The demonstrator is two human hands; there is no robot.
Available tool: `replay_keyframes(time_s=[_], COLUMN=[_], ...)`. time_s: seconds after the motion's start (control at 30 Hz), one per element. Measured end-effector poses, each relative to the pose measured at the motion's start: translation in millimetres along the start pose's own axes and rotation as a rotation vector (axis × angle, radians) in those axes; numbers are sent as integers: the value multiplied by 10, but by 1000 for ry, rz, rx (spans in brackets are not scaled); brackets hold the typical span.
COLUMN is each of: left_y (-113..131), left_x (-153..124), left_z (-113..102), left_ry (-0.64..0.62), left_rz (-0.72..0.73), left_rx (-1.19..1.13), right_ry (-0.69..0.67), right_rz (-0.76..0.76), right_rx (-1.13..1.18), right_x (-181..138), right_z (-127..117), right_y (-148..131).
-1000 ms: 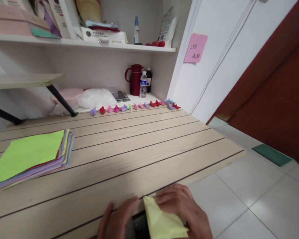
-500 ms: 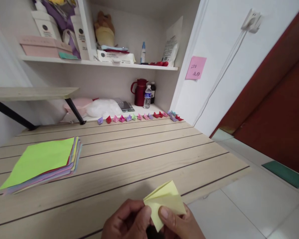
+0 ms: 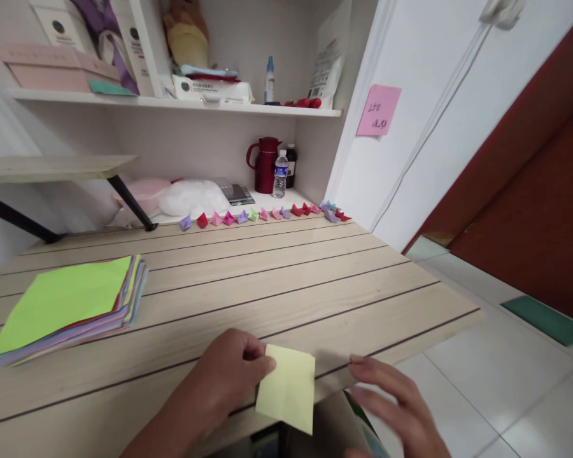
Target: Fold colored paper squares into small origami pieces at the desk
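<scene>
My left hand (image 3: pixel 229 375) is closed on the left edge of a folded pale yellow paper (image 3: pixel 286 388) and holds it over the near edge of the wooden table (image 3: pixel 267 286). Just right of the paper, my right hand (image 3: pixel 398 407) hovers apart from it with fingers spread and nothing in it, slightly blurred. A stack of coloured paper sheets (image 3: pixel 67 302) with a green one on top lies at the table's left. Along the table's far edge runs a row of small folded paper boats (image 3: pixel 262 214) in several colours.
Behind the table, a lower shelf holds a red jug (image 3: pixel 266 164), a water bottle (image 3: pixel 280 173) and a white bag (image 3: pixel 191 196). An upper shelf (image 3: pixel 172 102) carries boxes and packets. A pink note (image 3: pixel 378 110) is stuck on the white wall. Tiled floor and a red door (image 3: pixel 530 210) lie to the right.
Both hands held the yellow paper before. Now my right hand has let go and moved off to the right, and my left hand alone holds the flattened paper at the table's edge.
</scene>
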State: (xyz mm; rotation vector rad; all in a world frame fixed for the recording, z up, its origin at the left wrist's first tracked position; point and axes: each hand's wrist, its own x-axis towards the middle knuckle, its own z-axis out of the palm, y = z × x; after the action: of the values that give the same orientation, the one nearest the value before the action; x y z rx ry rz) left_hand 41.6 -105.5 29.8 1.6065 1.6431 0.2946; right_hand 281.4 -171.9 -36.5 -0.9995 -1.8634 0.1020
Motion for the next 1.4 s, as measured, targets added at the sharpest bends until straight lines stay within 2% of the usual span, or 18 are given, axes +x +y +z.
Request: replay_keyframes(time_s=[0.07, 0.1, 0.17, 0.23, 0.33, 0.4, 0.47, 0.5, 0.57, 0.63, 0.77, 0.9, 1.0, 1.2, 1.4], left_y=[34, 54, 88, 95, 33, -57, -178, -245, -378, -491, -574, -478, -405, -389, -389], left_x=[56, 70, 75, 55, -11, -82, -168, -210, -278, -313, -321, -322, -320, -284, -245], left_z=[1, 12, 37, 55, 92, 158, 265, 330, 459, 560, 604, 516, 485, 527, 548], left_ry=[28, 37, 64, 108, 206, 419, 747, 823, 862, 785, 776, 657, 625, 664, 713], left_rz=[61, 74, 82, 88, 195, 401, 692, 846, 1004, 1056, 928, 813, 751, 693, 652], left_rx=[117, 147, 220, 301, 449, 551, 613, 615, 610, 729, 727, 588, 499, 424, 452], right_ry=[-146, -237, -395, -473, -448, -428, -435, -443, -445, -468, -560, -587, -596, -582, -538], right_rz=[-287, -382, -474, -450, -367, -341, -322, -309, -268, -201, -35, 64, 107, 179, 174], right_rx=[-188, -246, -289, -279, -243, -228, -222, -215, -179, -120, -3, 53, 38, 8, -58], right_x=[92, 147, 242, 296, 306, 289, 267, 257, 249, 275, 447, 627, 672, 656, 646], right_z=[20, 53, 125, 170, 170, 157, 154, 156, 157, 142, 68, 20, 25, 68, 129], right_y=[67, 80, 82, 70, 50, 37, 25, 20, 9, -10, -70, -103, -89, -84, -117])
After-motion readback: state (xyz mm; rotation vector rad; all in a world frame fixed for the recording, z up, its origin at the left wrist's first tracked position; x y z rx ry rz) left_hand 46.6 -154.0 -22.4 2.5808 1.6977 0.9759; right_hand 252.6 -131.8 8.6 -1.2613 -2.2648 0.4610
